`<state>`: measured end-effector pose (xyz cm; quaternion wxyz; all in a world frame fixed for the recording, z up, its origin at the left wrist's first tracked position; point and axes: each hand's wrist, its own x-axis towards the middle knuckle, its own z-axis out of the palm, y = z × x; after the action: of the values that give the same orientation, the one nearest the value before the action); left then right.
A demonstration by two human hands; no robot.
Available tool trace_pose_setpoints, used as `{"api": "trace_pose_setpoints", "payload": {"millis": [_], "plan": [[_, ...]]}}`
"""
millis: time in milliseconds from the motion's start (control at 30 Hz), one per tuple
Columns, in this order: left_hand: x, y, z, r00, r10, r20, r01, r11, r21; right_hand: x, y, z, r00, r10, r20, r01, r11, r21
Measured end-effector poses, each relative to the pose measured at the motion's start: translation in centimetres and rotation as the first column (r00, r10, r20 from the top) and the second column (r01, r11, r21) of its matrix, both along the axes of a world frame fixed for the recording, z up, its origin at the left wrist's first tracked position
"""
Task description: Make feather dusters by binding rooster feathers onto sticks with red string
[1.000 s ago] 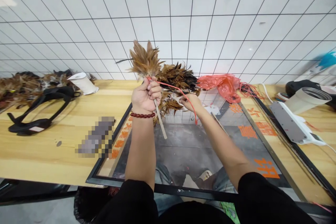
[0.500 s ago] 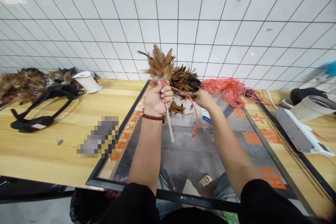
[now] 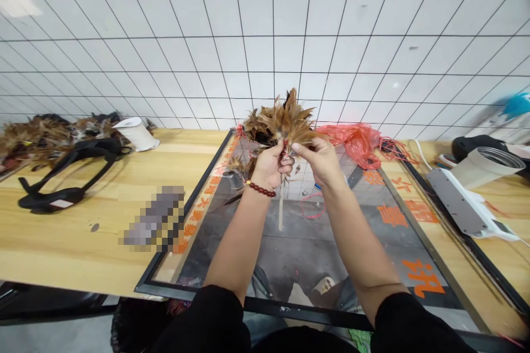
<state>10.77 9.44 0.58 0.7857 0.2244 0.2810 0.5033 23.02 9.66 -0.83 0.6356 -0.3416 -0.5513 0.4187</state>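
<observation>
Gripping a stick (image 3: 281,212) near its top, the left hand (image 3: 273,166) was curled tight, a bead bracelet (image 3: 261,190) round its wrist. The stick's lower end poked out beneath that fist, and brown feathers (image 3: 293,121) fanned out just above it. Close beside, the right hand (image 3: 325,161) pinched the feathers at their right side, its thumb near the left fingers. A red cord (image 3: 313,217) looped below the hands; whether it touched the glass (image 3: 298,253) under them, I could not tell. Loose feathers (image 3: 243,168) showed just left of the left hand. Beyond the right hand and to its right lay a red bag (image 3: 356,143), then, farther right, a power strip (image 3: 461,204) and a tube (image 3: 482,168). Well left of the left hand, a pixelated item (image 3: 153,218), a black headband (image 3: 72,198), a spool (image 3: 138,135) and a feather pile (image 3: 49,135) sat on the wooden table (image 3: 62,248). Past both hands rose a tiled wall (image 3: 290,55).
</observation>
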Motion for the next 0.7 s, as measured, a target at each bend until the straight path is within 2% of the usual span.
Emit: {"api": "trace_pose_setpoints", "payload": {"millis": [167,367,467,500,533,600,633,667,700], "plan": [[0.9,-0.4,-0.1,0.997,-0.072,-0.021,0.072,0.997,0.002,-0.2,1.0,-1.0,0.997,-0.082,0.014,0.083,0.994,-0.074],[1.3,-0.4,-1.0,0.993,-0.114,-0.036,0.118,0.975,0.188,0.3,1.1,-1.2,0.984,-0.152,0.088,0.155,0.988,-0.02],[1.4,-0.4,-1.1,0.995,-0.073,-0.061,0.085,0.969,0.232,0.6,1.4,-1.5,0.963,-0.237,0.13,0.232,0.971,0.053],[1.4,-0.4,-1.1,0.997,-0.036,-0.073,0.052,0.969,0.243,0.8,1.5,-1.5,0.964,-0.228,0.14,0.221,0.973,0.066],[1.3,-0.4,-1.1,0.996,0.014,-0.087,0.008,0.967,0.255,1.0,1.6,-1.6,0.971,-0.176,0.161,0.168,0.984,0.059],[1.0,-0.2,-1.0,0.984,0.117,-0.138,-0.073,0.955,0.289,1.6,1.7,-1.8,0.968,0.038,0.246,-0.03,0.999,-0.035],[0.8,-0.1,-1.0,0.971,0.168,-0.172,-0.108,0.944,0.311,1.9,1.8,-1.8,0.945,0.148,0.291,-0.122,0.987,-0.104],[0.5,0.1,-1.1,0.954,0.217,-0.209,-0.139,0.933,0.331,2.2,1.7,-1.8,0.917,0.22,0.333,-0.175,0.972,-0.16],[0.2,0.3,-1.2,0.937,0.253,-0.241,-0.163,0.927,0.339,2.4,1.7,-1.8,0.896,0.24,0.375,-0.182,0.966,-0.182]]}}
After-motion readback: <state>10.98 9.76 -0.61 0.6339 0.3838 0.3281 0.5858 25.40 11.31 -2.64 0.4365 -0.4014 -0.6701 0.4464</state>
